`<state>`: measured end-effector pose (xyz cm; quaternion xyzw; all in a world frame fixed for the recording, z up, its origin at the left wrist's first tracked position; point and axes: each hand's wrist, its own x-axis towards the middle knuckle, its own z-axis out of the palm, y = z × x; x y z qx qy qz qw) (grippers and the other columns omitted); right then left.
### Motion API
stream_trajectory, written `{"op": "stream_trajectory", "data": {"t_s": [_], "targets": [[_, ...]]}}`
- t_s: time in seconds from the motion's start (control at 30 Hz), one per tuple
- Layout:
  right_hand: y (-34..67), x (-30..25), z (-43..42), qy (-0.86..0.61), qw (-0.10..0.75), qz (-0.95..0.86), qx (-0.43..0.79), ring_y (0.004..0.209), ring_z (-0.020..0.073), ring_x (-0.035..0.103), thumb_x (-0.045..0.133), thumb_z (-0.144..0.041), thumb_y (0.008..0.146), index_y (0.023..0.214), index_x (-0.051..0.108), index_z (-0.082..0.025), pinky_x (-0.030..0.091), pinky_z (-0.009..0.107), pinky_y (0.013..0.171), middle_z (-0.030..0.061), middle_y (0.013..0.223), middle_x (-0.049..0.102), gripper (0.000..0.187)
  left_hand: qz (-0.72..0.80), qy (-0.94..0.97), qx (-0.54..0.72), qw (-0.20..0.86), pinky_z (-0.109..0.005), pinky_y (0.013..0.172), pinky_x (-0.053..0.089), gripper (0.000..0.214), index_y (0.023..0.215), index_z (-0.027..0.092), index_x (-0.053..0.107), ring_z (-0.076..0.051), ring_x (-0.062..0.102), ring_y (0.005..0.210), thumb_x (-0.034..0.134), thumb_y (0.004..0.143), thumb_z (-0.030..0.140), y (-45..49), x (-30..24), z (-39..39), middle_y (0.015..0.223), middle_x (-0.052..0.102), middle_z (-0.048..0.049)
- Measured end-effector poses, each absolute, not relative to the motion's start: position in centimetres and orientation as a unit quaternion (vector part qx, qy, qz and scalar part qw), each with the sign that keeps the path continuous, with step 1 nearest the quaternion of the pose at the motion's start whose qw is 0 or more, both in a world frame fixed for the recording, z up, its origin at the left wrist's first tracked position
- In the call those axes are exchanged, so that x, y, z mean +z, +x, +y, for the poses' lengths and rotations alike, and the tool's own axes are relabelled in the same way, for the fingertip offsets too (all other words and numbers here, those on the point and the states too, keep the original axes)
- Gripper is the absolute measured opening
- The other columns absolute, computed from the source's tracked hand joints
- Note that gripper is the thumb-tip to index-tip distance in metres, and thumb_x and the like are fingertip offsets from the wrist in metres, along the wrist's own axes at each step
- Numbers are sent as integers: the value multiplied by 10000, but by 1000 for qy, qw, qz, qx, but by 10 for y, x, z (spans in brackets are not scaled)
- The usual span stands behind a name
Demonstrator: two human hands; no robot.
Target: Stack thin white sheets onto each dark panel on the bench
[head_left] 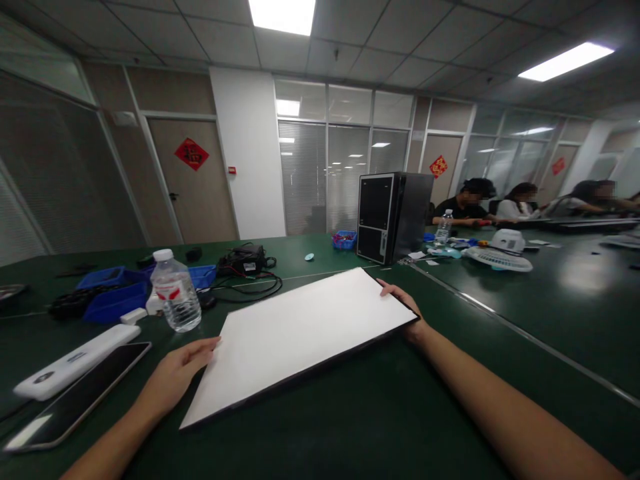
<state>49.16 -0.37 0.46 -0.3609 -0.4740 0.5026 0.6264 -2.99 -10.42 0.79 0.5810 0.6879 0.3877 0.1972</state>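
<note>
A flat white rectangular panel (300,340) with a thin dark edge is held at a slant above the green table. At its right corner, my right hand (405,310) grips it, the thumb on the white face and the fingers underneath. My left hand (183,367) is closed at the left edge, fingertips against the panel and partly hidden by it. Left of that hand lie a phone-like dark glass slab (83,393) and a long white device (77,360). Beyond them stands a clear water bottle (176,293) with a white cap.
Blue bins (117,300) and a black adapter with cables (245,260) lie at the back left. A black computer tower (393,217) stands behind the panel beside a small blue basket (344,240). Right of it is a white fan (500,253). Several people sit farther right.
</note>
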Motion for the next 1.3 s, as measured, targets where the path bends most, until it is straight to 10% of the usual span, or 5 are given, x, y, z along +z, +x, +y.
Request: {"op": "stream_trajectory", "data": {"t_s": [0.33, 0.6, 0.83, 1.0, 1.3], "targets": [[493, -7, -3, -376, 672, -476, 426, 1004, 322, 677, 801, -557, 641, 788, 685, -224, 509, 366, 753, 92, 1358, 661, 382, 620, 622, 393, 272, -526, 1049, 548, 789, 1480, 235, 532, -348, 661, 1269, 739, 758, 479, -37, 10, -107, 1438, 664, -118], [494, -7, 0, -446, 669, -497, 326, 1002, 306, 687, 702, -551, 716, 764, 668, -208, 523, 396, 852, 116, 1180, 739, 349, 573, 702, 386, 171, -489, 1210, 380, 633, 1306, 319, 699, -330, 559, 1381, 560, 844, 728, -24, 12, -115, 1462, 649, -57], [489, 15, -25, -489, 725, -483, 46, 1411, 333, 421, 659, -313, 697, 1353, 505, -189, 256, 508, 1207, 152, 1480, 506, 685, 589, 705, 377, 116, -441, 1141, 459, 590, 1294, 309, 703, -314, 615, 1311, 499, 898, 695, -18, 15, -115, 1401, 693, -50], [463, 32, -59, -448, 532, -691, -196, 1449, 394, 413, 720, -226, 719, 1216, 643, -263, 132, 615, 1243, 89, 1510, 530, 505, 606, 699, 368, 91, -466, 1129, 469, 578, 1302, 294, 703, -323, 626, 1303, 462, 924, 659, -15, 14, -115, 1404, 694, -52], [396, 28, -77, -178, 392, -871, -236, 1001, 229, 738, 579, -112, 956, 1260, 677, -229, 593, 380, 843, 70, 1136, 780, 340, 625, 716, 302, 74, -449, 1177, 431, 517, 1337, 293, 683, -295, 586, 1369, 563, 860, 451, -19, 15, -120, 1476, 639, -34]]}}
